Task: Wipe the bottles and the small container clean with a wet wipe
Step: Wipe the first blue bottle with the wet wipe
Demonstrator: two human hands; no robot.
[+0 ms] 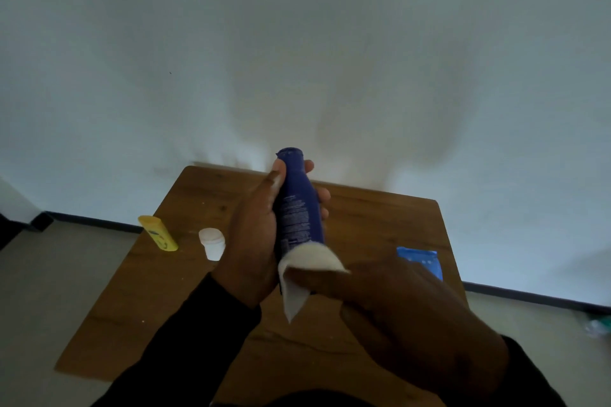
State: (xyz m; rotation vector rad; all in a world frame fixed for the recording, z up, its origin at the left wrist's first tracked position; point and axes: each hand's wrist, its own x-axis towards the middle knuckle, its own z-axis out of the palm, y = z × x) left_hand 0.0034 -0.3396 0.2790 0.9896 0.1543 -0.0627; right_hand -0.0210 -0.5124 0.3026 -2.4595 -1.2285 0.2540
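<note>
My left hand (pixel 254 235) grips a dark blue bottle (pixel 299 205) around its middle and holds it raised above the table, cap end pointing away from me. My right hand (pixel 406 314) presses a white wet wipe (pixel 307 271) against the bottle's near end, which the wipe covers. A yellow bottle (pixel 158 233) stands at the table's left edge. Beside it sits a small white container (pixel 212 243) with a round lid, partly behind my left hand.
The wooden table (pixel 363 218) stands against a pale wall. A blue wipe pack (pixel 420 261) lies on its right side, partly hidden by my right hand. Grey floor shows on both sides, with a small clear object (pixel 598 325) lying at the far right.
</note>
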